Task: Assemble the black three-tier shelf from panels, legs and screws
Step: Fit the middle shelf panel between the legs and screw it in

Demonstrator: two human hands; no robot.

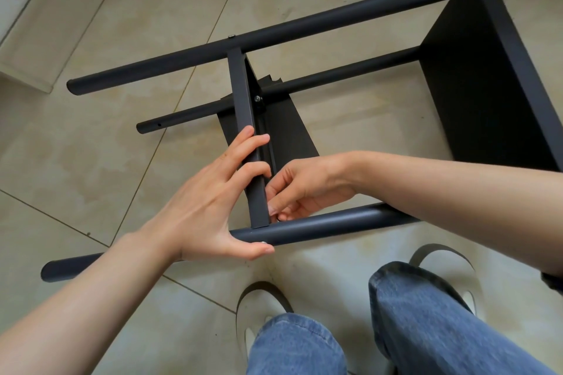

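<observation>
Beige stone-look floor tiles (128, 24) with dark joints meet a pale raised ledge (45, 18).

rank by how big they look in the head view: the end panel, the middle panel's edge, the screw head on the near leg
1. end panel
2. middle panel's edge
3. screw head on the near leg, smallest by far

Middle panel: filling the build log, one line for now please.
left hand holds middle panel | right hand at near leg joint
</observation>
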